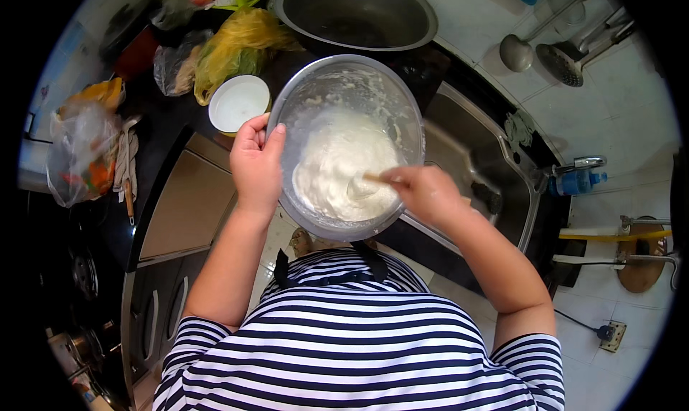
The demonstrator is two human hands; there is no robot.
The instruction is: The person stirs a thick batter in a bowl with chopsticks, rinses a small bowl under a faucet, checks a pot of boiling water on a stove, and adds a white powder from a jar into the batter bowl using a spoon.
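My left hand point(257, 161) grips the left rim of a grey metal mixing bowl point(344, 65), thumb on the inner side of the wall. The bowl is tilted so that its inside faces me. A pale, wet dough or thick batter point(339, 163) fills its lower part, and smears cling to the upper wall. In my right hand point(430, 193), blurred by motion, is a wooden stirring utensil point(378, 178). Its far end is sunk in the mixture, so I cannot tell its exact kind. My right hand is over the bowl's right rim.
A white bowl point(239, 103) stands on the dark counter left of the mixing bowl, near a yellow plastic bag point(242, 40). Behind is a large metal basin point(355, 13). The steel sink point(457, 126) with a faucet point(581, 164) lies to the right. A ladle point(517, 53) hangs on the wall.
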